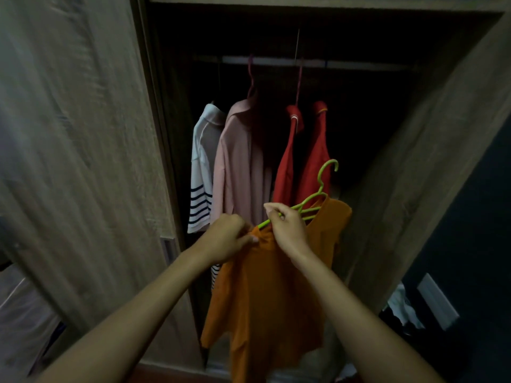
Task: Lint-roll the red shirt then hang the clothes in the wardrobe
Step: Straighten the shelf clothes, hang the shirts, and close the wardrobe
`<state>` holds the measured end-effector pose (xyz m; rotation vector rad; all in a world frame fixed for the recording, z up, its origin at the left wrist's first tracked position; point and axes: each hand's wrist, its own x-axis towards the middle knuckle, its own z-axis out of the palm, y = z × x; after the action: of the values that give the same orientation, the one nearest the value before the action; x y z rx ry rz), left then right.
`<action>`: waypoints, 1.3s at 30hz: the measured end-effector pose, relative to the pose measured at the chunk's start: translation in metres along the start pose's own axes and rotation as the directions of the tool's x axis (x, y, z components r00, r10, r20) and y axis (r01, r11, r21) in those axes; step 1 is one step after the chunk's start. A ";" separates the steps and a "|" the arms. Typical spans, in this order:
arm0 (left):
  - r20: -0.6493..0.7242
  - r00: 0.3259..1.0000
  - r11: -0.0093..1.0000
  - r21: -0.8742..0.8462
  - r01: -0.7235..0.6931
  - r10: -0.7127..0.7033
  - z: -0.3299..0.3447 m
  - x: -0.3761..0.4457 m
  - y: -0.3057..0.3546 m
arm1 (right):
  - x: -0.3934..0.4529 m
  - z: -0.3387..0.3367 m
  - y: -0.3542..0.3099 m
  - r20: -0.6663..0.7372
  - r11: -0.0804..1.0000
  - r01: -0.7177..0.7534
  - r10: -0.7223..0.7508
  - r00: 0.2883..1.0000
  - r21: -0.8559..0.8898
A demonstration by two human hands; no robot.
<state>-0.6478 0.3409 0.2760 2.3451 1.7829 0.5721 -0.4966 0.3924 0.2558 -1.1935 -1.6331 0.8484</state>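
While both bare arms reach forward into the open wooden wardrobe (431,139), the two hands work together on an orange short-sleeved shirt (265,294) that droops in front of the opening. The left hand (226,239) has its fingers curled round a bunch of the orange fabric at the shoulder, just where the tip of a bright green plastic hanger (312,200) pokes out. The right hand (287,225) pinches the near arm of that green hanger, its fingers closed round the thin bar. The hanger lies tilted, its hook pointing up and to the right, free of the rail, and its far arm sits inside the shirt's neckline.

Behind the hands, a pale metal rail (276,60) runs across the dark interior. Four garments hang from it: a white top with navy stripes at the sleeve (200,172) at the left, a dusty pink collared shirt (239,167) beside it, and then two red shirts, the left red shirt (287,164) and the right red shirt (318,158), close together. The orange shirt overlaps the lower part of the red pair. A wood-grain sliding door (77,134) stands at the left.
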 end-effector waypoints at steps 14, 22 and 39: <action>-0.263 0.965 0.960 -0.273 -0.058 -0.017 0.023 0.011 0.023 | 0.009 -0.030 0.011 0.164 0.981 -0.168 0.151 0.975 0.098; -0.230 0.971 0.964 -0.238 -0.121 0.065 0.024 0.022 0.028 | -0.007 -0.044 0.009 0.206 0.962 -0.229 0.196 0.959 0.152; -0.232 0.972 0.981 -0.177 -0.078 0.036 0.087 0.017 0.070 | -0.018 -0.051 -0.003 -0.246 0.842 -0.289 0.430 0.868 0.455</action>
<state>-0.5478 0.3473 0.2235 2.2870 1.6677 1.0070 -0.4476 0.3747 0.2712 -1.2820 -0.8976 1.0876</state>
